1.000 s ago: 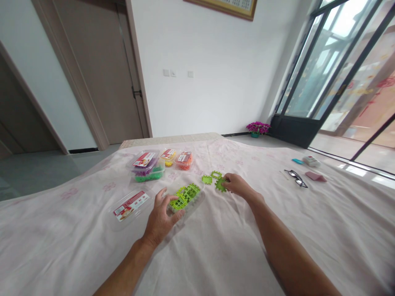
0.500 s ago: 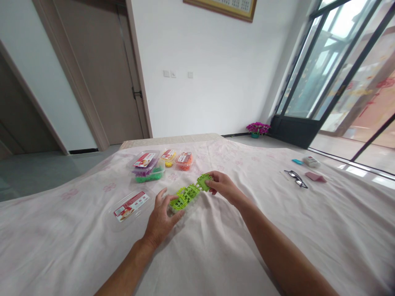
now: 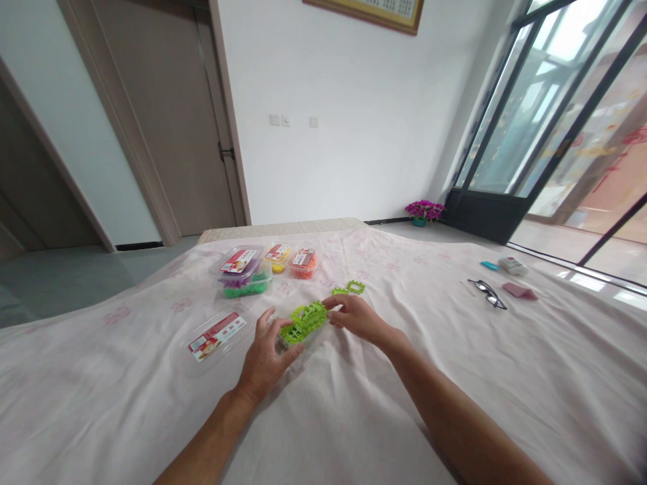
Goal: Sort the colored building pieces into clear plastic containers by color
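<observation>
A small clear tub [image 3: 299, 338] heaped with lime-green plastic building pieces [image 3: 311, 318] rests on the cloth before me. My left hand [image 3: 267, 349] wraps its left end, thumb on the near side and fingers on the far side. At the right end of the heap, my right hand [image 3: 356, 318] has its thumb and curled index finger pinched against a green piece; the exact piece is partly hidden. Just beyond that hand lie loose green pieces, among them an open-centred frame piece [image 3: 356, 287]. Left of my left hand is a clear lid [image 3: 217, 340] with a red-and-white label.
Further back stand stacked tubs of purple and green pieces [image 3: 242, 276], a yellow tub [image 3: 277, 257] and an orange tub [image 3: 304, 263]. To the right lie eyeglasses [image 3: 488, 294], a pink cloth [image 3: 519, 291] and a white packet [image 3: 512, 265]. The bedsheet [image 3: 404, 404] is wrinkled.
The flat green piece my right hand was holding is no longer between its fingers. That hand has moved closer to the tub, and loose green pieces now show beyond it. My left hand stays put.
</observation>
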The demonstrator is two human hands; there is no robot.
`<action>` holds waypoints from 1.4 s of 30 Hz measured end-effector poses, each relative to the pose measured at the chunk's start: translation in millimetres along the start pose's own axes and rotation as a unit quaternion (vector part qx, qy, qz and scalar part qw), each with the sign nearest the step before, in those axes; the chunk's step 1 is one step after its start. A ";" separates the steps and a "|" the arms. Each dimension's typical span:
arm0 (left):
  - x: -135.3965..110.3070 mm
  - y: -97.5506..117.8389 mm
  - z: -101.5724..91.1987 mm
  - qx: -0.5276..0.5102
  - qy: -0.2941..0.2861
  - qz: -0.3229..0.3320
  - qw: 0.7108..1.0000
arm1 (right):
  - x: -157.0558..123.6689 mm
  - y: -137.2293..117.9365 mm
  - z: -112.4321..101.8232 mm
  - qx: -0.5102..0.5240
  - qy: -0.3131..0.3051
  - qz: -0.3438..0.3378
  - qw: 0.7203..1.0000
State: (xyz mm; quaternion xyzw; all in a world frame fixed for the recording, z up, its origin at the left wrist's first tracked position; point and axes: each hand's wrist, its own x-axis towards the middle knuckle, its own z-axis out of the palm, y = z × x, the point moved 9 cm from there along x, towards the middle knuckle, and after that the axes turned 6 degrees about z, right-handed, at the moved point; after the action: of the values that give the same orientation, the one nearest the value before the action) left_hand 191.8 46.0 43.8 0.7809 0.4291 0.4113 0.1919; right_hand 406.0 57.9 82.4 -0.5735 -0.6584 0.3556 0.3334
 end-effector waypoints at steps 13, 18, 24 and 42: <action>0.4 -1.5 0.9 0.004 -0.005 0.000 1.000 | -3.0 -8.4 11.7 -0.010 -0.021 -0.037 0.999; 0.3 -1.4 1.0 0.000 -0.004 0.000 1.000 | -7.6 -20.5 8.6 -0.096 0.050 -0.063 0.992; 0.7 -0.6 0.4 -0.002 0.002 0.004 1.000 | -14.2 -38.0 12.6 -0.154 0.087 -0.123 0.977; 0.1 -3.4 2.1 -0.002 -0.004 0.000 1.000 | -25.0 -46.6 25.1 -0.290 0.058 -0.091 0.951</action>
State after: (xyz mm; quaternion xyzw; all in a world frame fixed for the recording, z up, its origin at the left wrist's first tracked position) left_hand 191.8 48.1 40.4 0.7822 0.4275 0.4088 0.1959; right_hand 363.6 26.8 108.1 -0.6025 -0.7622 0.0832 0.2216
